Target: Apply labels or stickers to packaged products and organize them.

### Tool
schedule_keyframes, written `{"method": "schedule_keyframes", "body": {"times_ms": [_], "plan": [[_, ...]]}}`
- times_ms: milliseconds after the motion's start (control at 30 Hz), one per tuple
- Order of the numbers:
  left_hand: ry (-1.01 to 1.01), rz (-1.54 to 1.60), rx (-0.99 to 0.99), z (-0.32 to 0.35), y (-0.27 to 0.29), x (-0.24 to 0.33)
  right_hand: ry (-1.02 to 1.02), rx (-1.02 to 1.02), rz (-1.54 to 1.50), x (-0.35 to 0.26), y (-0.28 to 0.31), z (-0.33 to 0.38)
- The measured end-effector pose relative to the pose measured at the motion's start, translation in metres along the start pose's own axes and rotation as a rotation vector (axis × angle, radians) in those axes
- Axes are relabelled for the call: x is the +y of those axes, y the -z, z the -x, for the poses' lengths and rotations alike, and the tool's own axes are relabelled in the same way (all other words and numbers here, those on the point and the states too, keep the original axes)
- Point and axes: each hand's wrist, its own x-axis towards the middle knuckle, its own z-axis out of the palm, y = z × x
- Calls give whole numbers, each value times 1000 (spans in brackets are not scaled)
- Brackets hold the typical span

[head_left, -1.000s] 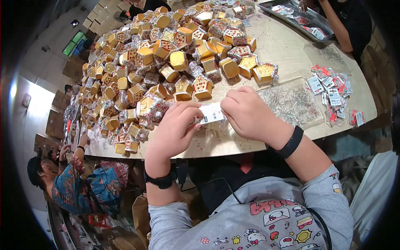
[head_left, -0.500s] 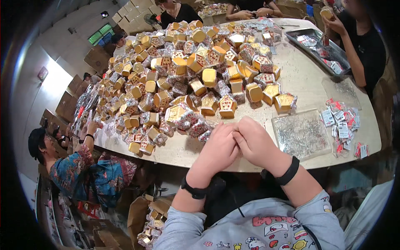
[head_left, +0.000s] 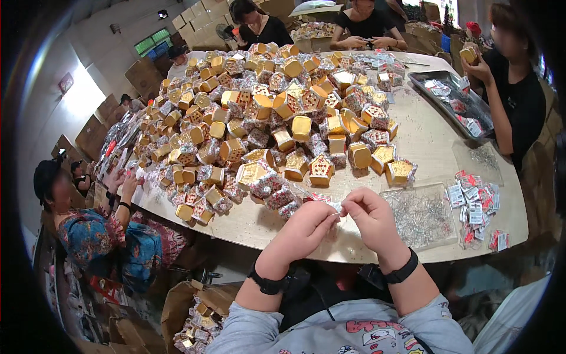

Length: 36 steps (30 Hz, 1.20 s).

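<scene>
My left hand (head_left: 303, 231) and my right hand (head_left: 369, 219) meet above the near edge of the round table (head_left: 424, 141). Their fingertips pinch a small white tag (head_left: 336, 206) between them; most of it is hidden by my fingers. Each wrist carries a black band. Just beyond my hands lies a big heap of gold and red-white house-shaped boxes (head_left: 277, 124). To the right of my right hand sits a clear tray of small silver pieces (head_left: 420, 215).
Small red and white packets (head_left: 476, 206) lie at the table's right edge. A person in black (head_left: 516, 94) on the right holds a gold box over a dark tray (head_left: 454, 103). Another person (head_left: 88, 218) sits at the left; others sit at the far side. Cartons stand below the table.
My hands have drawn together near the table edge, from apart on the white tag to fingertips pinching it. The view has tilted up to show more of the far table.
</scene>
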Motion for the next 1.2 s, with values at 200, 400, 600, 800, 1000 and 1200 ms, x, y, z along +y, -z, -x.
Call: {"method": "schedule_keyframes", "body": {"times_ms": [200,400,600,800,1000,1200], "plan": [[-10,-3,74,-1,-5,3,-71,-35,-13,2,0,1],[-138,-51,109,-6,-4,9,26,-116,119,3,-2,6],[-102,-143,69,-5,-6,-1,27,-91,145,0,-1,5],[-92,-85,83,0,-6,-7,41,55,210,15,9,8],[-21,-35,131,-2,-2,-6,52,76,127,7,8,12],[377,361,145,-1,-1,5,-70,1,150,6,13,22]]}}
